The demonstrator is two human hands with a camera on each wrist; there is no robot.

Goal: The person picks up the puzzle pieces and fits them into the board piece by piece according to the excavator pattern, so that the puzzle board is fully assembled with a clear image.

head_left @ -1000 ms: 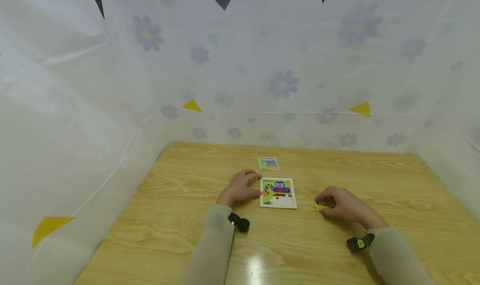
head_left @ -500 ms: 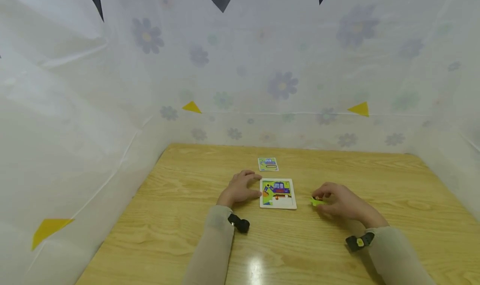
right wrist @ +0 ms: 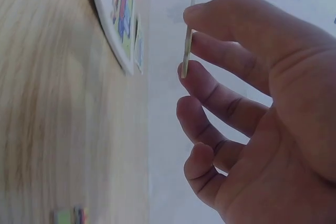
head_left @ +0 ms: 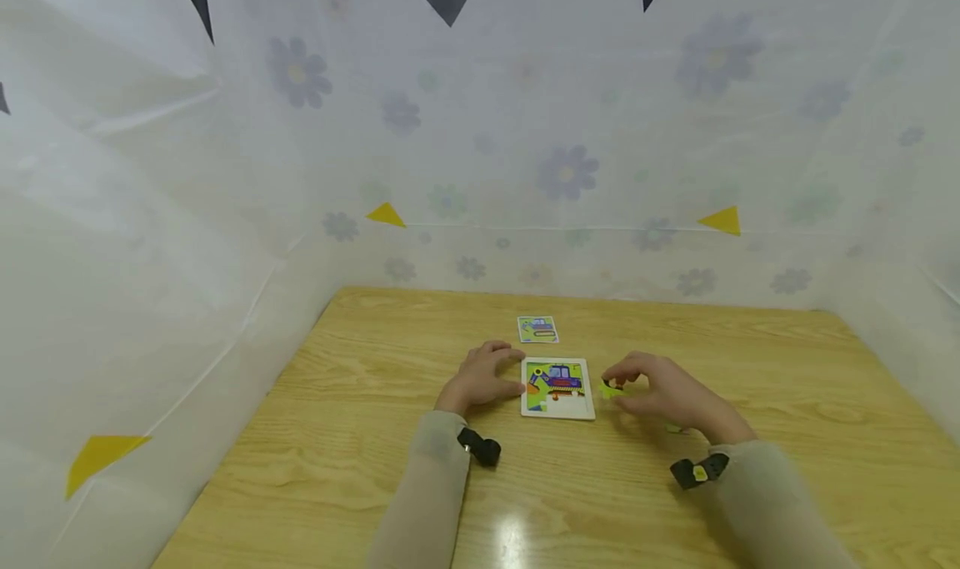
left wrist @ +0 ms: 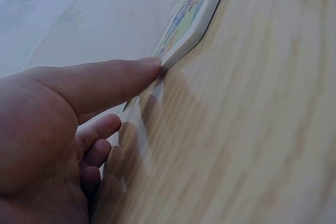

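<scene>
While our right hand (head_left: 663, 394) pinches a thin green puzzle piece (head_left: 611, 389) between thumb and fingers, off the table and just right of the puzzle tray (head_left: 557, 387), our left hand (head_left: 480, 375) steadies the tray's left edge with an outstretched finger. Placing step, we judge; next, orienting the piece over the gap. Beyond lies a reference card (head_left: 537, 329).
</scene>
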